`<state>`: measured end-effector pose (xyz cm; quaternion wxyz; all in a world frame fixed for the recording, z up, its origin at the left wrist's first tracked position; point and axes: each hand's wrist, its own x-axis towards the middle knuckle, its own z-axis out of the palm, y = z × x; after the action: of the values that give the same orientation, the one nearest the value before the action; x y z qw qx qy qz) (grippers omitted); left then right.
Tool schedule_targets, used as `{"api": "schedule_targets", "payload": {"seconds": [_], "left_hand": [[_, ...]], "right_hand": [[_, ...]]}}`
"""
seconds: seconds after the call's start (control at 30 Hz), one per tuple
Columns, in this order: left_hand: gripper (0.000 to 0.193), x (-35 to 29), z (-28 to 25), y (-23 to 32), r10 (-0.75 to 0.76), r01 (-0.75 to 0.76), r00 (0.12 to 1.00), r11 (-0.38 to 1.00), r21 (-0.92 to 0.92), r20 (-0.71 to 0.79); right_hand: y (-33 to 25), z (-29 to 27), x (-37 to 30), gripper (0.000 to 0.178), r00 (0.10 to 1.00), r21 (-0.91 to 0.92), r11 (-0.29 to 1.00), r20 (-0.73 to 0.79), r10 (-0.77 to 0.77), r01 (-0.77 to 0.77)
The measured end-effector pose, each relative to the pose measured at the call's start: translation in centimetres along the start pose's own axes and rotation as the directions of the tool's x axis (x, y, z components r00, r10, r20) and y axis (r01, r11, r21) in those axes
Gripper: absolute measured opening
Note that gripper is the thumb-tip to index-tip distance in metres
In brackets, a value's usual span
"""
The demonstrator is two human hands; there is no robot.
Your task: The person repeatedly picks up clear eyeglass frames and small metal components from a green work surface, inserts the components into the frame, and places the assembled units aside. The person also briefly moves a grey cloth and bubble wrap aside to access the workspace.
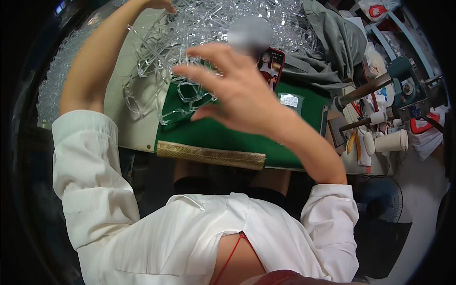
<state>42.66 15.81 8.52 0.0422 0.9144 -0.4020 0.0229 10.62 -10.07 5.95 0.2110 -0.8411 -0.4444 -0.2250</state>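
Observation:
A large heap of clear plastic eyeglass frames (204,23) covers the far part of the table. Several loose frames (135,97) spill toward me on the left, and a clear pair (190,92) lies on the green mat (228,135). My right hand (232,90) hangs over the mat, fingers spread, slightly blurred, with nothing seen in it. At the top edge my left hand (160,4) reaches to the heap's left side; most of it is cut off, so its grip is hidden.
Right of the heap lie a phone (271,69) in a red case, a small clear bag with a white label (289,100) and grey cloth (335,40). A metal machine (403,90) and a white cup (392,141) stand at right. A gold strip (211,156) edges the table.

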Motion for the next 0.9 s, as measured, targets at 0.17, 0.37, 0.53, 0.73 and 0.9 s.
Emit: {"api": "schedule_targets", "payload": {"seconds": [0.17, 0.37, 0.53, 0.73, 0.9], "left_hand": [[0.039, -9.1, -2.0, 3.6, -0.275, 0.195, 0.88, 0.953, -0.232, -0.388], [0.012, -17.7, -6.9, 19.0, -0.218, -0.135, 0.559, 0.928, -0.347, -0.8], [0.028, -24.1, -3.5, 23.8, -0.098, -0.304, 0.593, 0.892, -0.334, -0.8], [0.039, -28.3, -2.2, 33.3, 0.184, -0.678, 0.684, 0.519, -0.521, -0.706], [0.035, -28.7, 1.0, 35.3, 0.14, -0.694, 0.688, 0.415, -0.589, -0.712]], "right_hand": [[1.6, 5.9, 0.4, 0.064, 0.982, -0.27, 0.956, 0.116, 0.152, -0.116], [-0.1, 2.1, 2.0, 0.039, 1.0, -0.088, 0.996, -0.015, -0.015, 0.014], [-2.8, -13.1, -4.5, 0.022, 0.924, 0.371, 0.924, -0.312, 0.221, -0.096], [-5.8, -11.4, -13.9, 0.016, 0.773, 0.573, 0.807, -0.446, 0.45, -0.139], [-8.0, -5.3, -22.2, 0.014, 0.511, 0.839, 0.353, -0.107, 0.853, -0.414]]}}
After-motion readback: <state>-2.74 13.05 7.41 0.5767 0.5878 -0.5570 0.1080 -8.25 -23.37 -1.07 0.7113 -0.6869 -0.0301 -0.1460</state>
